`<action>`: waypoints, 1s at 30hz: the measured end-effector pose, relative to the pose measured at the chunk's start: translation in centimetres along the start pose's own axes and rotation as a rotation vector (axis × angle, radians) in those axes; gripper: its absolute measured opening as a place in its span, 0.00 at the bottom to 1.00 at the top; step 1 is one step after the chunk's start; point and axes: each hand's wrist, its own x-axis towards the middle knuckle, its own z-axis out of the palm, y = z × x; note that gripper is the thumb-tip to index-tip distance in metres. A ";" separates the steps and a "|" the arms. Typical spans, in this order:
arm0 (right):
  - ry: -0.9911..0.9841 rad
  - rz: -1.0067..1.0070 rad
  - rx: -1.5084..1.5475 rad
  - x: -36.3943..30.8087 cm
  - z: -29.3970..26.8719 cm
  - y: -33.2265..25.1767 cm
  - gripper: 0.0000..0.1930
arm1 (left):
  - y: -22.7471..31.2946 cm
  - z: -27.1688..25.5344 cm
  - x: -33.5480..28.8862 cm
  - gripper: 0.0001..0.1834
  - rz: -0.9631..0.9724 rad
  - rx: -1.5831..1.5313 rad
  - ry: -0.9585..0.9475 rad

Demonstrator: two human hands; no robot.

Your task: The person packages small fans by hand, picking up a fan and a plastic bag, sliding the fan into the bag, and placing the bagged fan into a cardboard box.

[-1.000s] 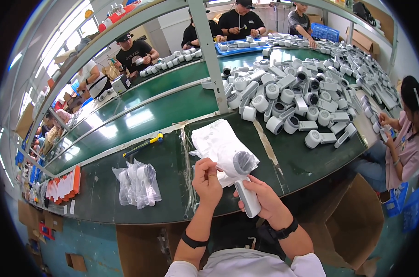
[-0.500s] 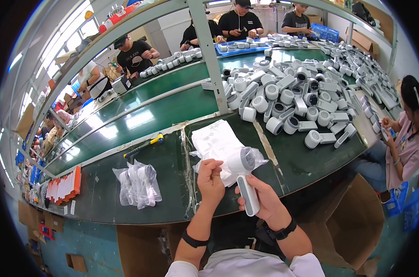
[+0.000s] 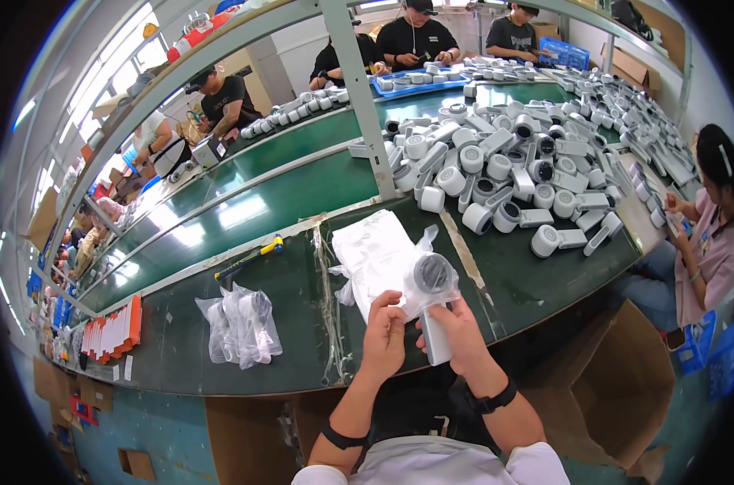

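My right hand is wrapped round the grey-and-white handle of a handheld fan, which stands tilted over the bench's front edge. A clear plastic bag covers the fan's round head, whose dark face shows through it. My left hand is closed at the bag's left side, its fingertips pinching the film near the fan's neck. Just beyond both hands lies a stack of white plastic bags. Several bagged fans lie together on the dark green bench to the left.
A large heap of loose fans covers the bench at far right. A yellow-and-black tool and orange-and-white cards lie left. A metal post rises ahead. Open cardboard box stands below right. Co-workers sit around, one at right.
The bag has come down over the fan's head toward its handle. My left hand has moved right and nearer the fan, and the fan's dark face has turned more toward me.
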 end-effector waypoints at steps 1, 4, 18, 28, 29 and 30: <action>0.003 0.000 0.000 0.0 0.0 0.1 0.23 | 0.3 0.1 0.1 0.04 0.082 0.006 0.063; 0.053 -0.117 -0.054 0.1 0.4 0.5 0.28 | 1.2 1.0 -0.3 0.04 0.053 -0.115 0.128; 0.060 -0.239 0.022 0.8 0.9 1.6 0.14 | 1.5 -1.6 -0.7 0.24 -0.116 -0.362 0.078; 0.361 -1.136 -1.177 1.3 2.9 1.2 0.09 | 3.8 -1.0 -1.4 0.19 -0.565 -0.776 0.101; 0.325 -1.129 -1.120 1.6 2.5 0.9 0.08 | 3.5 -1.9 -1.3 0.19 -0.558 -0.775 0.116; 0.277 -1.094 -1.091 1.5 2.2 1.0 0.07 | 3.2 -2.8 -0.9 0.17 -0.590 -0.816 0.192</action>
